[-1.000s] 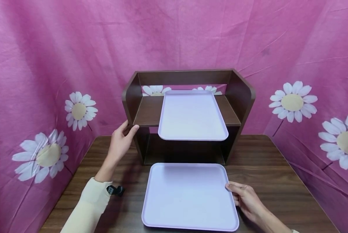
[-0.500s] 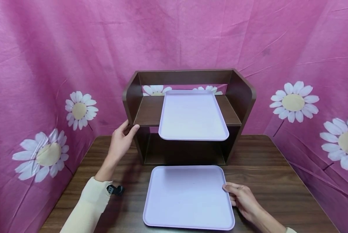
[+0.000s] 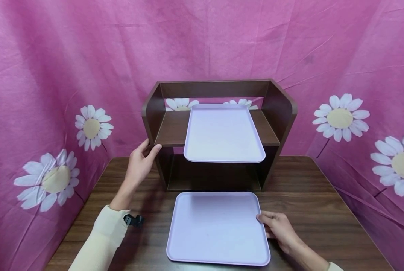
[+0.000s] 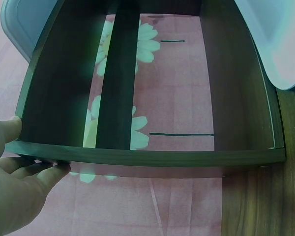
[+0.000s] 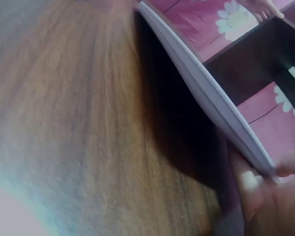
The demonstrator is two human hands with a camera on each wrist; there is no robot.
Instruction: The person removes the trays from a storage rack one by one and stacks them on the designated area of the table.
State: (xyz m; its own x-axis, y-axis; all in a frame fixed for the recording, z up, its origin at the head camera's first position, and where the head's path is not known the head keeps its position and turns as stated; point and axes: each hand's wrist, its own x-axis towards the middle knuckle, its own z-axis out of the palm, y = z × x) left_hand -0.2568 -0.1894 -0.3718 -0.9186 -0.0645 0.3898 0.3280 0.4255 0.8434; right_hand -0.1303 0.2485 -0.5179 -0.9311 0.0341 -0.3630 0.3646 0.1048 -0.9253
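My left hand [image 3: 139, 163] grips the left side panel of a dark brown two-tier desk shelf [image 3: 215, 89]. In the left wrist view, the thumb lies on one face of the panel [image 4: 157, 157] and the fingers on the other. With its thumb over the rim, my right hand [image 3: 280, 230] pinches the right edge of a pale lilac tray [image 3: 218, 229] in front of the shelf. Dark space shows beneath that tray's edge [image 5: 206, 93] in the right wrist view, so this side is off the table. A second lilac tray [image 3: 225, 133] lies on the upper board, its near end overhanging the front.
The shelf stands on a dark wood-grain table [image 3: 310, 199], with table surface to its left and right. Its lower compartment [image 3: 215, 175] opens toward me. A pink cloth [image 3: 215, 41] with white daisies hangs behind and on both sides. A black strap [image 3: 133, 220] is on my left wrist.
The front tray has shifted slightly left and looks a little smaller, its far edge farther from the shelf in the picture. My right hand moved left with it. The left hand stayed put.
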